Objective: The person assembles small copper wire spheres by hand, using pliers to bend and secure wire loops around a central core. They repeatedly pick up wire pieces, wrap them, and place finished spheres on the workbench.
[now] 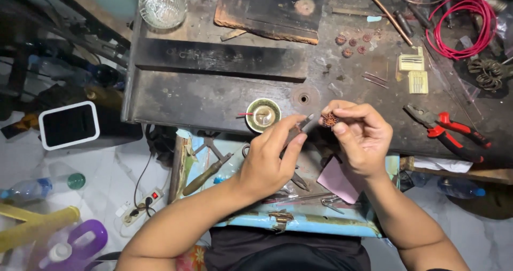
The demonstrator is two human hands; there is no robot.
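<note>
Nearest the body, an open drawer [299,223] holds loose tools, with a pink card [336,181] at its right side. Above it the two hands meet at the bench [214,95] edge. The left hand [270,156] pinches tweezers [305,122] between thumb and forefinger, tips aimed right. The right hand [360,137] grips a small coppery disc [329,120] between thumb and forefinger, the other fingers curled loosely behind. The tweezer tips sit just beside the disc, possibly touching it; the view is too small to tell.

To do this well, the disc wants a firm, still hold with its worked side turned toward the tweezers, both wrists braced at the bench edge, and the tips brought in lightly so the fine work is not bent.

Just left of the hands stands a small green bowl [263,114] with a red stick [246,114] at its rim. To the right lie red-handled pliers [449,132]. Farther back are more discs [352,44], two pale combs [414,71], a red wire coil [462,28], a dark board [270,6] and a glass dish [162,5].
</note>
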